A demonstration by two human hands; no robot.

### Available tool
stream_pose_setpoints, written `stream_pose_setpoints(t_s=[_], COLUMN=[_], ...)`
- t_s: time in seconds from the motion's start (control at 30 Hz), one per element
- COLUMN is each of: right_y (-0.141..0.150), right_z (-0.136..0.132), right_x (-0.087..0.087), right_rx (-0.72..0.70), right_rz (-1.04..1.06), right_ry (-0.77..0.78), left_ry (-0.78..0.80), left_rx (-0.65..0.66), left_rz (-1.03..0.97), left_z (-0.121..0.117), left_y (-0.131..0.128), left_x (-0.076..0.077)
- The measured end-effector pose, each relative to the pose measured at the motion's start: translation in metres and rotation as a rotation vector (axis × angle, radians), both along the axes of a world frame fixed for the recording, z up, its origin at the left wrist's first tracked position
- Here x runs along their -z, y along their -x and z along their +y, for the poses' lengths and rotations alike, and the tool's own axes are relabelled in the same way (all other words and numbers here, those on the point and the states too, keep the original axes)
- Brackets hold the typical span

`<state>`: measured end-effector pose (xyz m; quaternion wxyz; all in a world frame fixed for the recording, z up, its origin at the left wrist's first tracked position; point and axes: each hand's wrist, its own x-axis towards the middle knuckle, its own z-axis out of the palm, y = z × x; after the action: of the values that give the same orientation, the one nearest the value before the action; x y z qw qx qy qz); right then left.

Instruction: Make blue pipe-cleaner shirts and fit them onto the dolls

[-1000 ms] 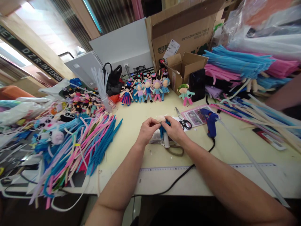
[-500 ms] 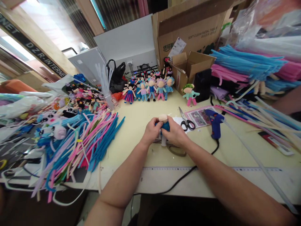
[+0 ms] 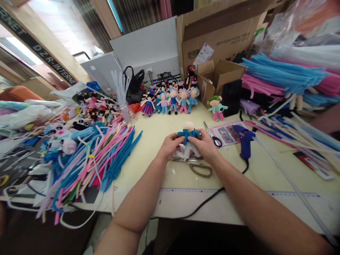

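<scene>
Between my two hands is a small pipe-cleaner doll [image 3: 188, 134] with a bald, cream-coloured head, a teal top with arms spread sideways, and whitish legs. My left hand [image 3: 171, 144] pinches it at the arm on the left. On the other side my right hand [image 3: 206, 143] grips the opposite arm and the body. Below the doll lie grey-handled scissors [image 3: 201, 170], partly over something clear and crumpled. Black-handled scissors [image 3: 217, 142] rest just right of my right hand, on a printed picture card [image 3: 227, 134].
A blue glue gun [image 3: 245, 141] stands at right, its black cord crossing a ruler [image 3: 287, 194]. Finished dolls [image 3: 173, 101] line the back, before cardboard boxes [image 3: 223, 76]. Loose pipe cleaners [image 3: 106, 156] heap at left; bundles [image 3: 285, 72] lie at right.
The doll has turned upright, so its head, teal top and spread arms now show. My hands have moved slightly apart to its two sides, and the grey-handled scissors are more visible.
</scene>
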<state>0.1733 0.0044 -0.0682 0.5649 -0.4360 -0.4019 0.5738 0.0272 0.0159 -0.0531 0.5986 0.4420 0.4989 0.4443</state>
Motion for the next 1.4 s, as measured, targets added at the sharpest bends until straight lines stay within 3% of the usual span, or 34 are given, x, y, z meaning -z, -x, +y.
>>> stream_pose_setpoints(t_s=[0.17, 0.27, 0.4, 0.67, 0.87, 1.0, 1.1, 1.23, 1.4], right_y=[-0.007, -0.010, -0.008, -0.008, -0.007, -0.007, -0.008, -0.007, -0.005], right_z=[-0.002, -0.005, -0.006, -0.002, -0.002, -0.005, -0.007, -0.006, -0.002], right_x=[-0.005, -0.012, -0.015, -0.014, -0.011, -0.014, -0.018, -0.016, -0.009], right_rx=[-0.134, -0.273, -0.313, -0.223, -0.174, -0.169, -0.176, -0.197, -0.174], right_rz=[0.002, 0.127, 0.220, 0.202, 0.035, -0.129, -0.134, 0.014, 0.101], right_ry=[-0.062, 0.004, 0.081, 0.090, -0.076, -0.157, -0.115, -0.024, 0.050], left_ry=[-0.069, -0.090, -0.131, 0.054, -0.003, -0.121, -0.188, -0.169, -0.207], left_rx=[-0.042, -0.051, -0.031, 0.261, 0.117, 0.038, -0.017, -0.050, 0.013], left_rz=[-0.008, 0.000, 0.031, -0.190, -0.165, -0.068, -0.008, 0.053, 0.160], left_z=[0.001, 0.002, 0.000, -0.005, -0.008, -0.006, -0.004, -0.003, -0.002], left_y=[0.000, -0.001, -0.003, 0.006, -0.006, -0.011, -0.010, -0.008, -0.006], left_x=[0.002, 0.002, 0.000, -0.013, -0.008, -0.003, -0.002, -0.002, 0.005])
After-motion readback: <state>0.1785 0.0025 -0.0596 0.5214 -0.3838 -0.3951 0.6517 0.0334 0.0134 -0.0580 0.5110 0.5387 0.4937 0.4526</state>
